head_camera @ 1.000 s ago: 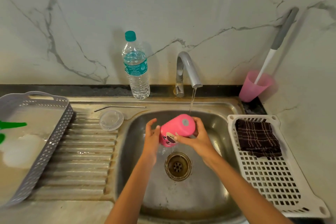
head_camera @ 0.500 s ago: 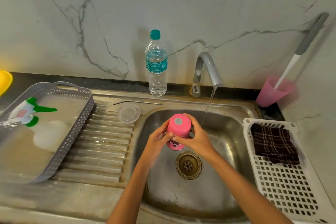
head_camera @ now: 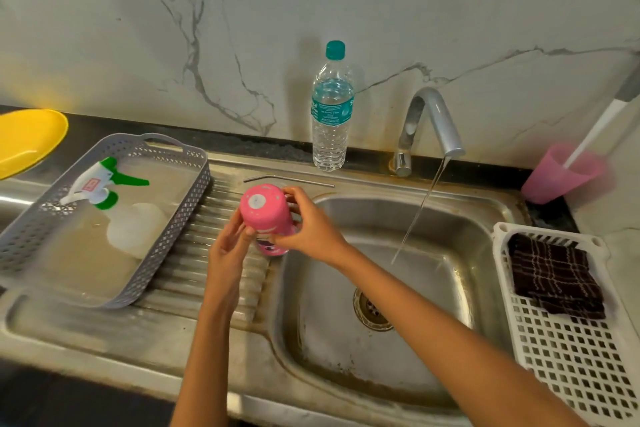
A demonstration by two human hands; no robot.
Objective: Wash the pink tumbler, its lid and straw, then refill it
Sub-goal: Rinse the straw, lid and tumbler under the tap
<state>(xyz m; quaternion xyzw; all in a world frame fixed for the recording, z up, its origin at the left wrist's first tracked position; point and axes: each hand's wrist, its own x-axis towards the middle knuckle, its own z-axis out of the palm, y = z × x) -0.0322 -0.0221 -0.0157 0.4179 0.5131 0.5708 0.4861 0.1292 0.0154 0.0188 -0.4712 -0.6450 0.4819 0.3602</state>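
The pink tumbler [head_camera: 264,215] is upside down, its base facing me, above the ribbed drainboard [head_camera: 194,281] just left of the sink basin [head_camera: 346,322]. My right hand [head_camera: 311,229] grips its right side with curled fingers. My left hand [head_camera: 227,250] touches its left side with fingers held fairly straight. The metal straw [head_camera: 294,179] lies on the sink ledge behind the tumbler. The clear lid is not visible; the tumbler and my hands cover the spot where it lay. A full water bottle [head_camera: 330,114] with a teal cap stands against the wall.
The tap [head_camera: 429,121] runs a thin stream into the basin. A grey basket [head_camera: 194,204] holding a spray bottle [head_camera: 100,184] sits left. A white tray [head_camera: 571,357] with a dark cloth [head_camera: 554,274] sits right, a pink cup [head_camera: 557,173] behind it. A yellow plate [head_camera: 27,139] lies far left.
Both hands carried the tumbler left, out of the water stream and the basin, to above the drainboard. It turned from lying sideways to base-up. My view swung left.
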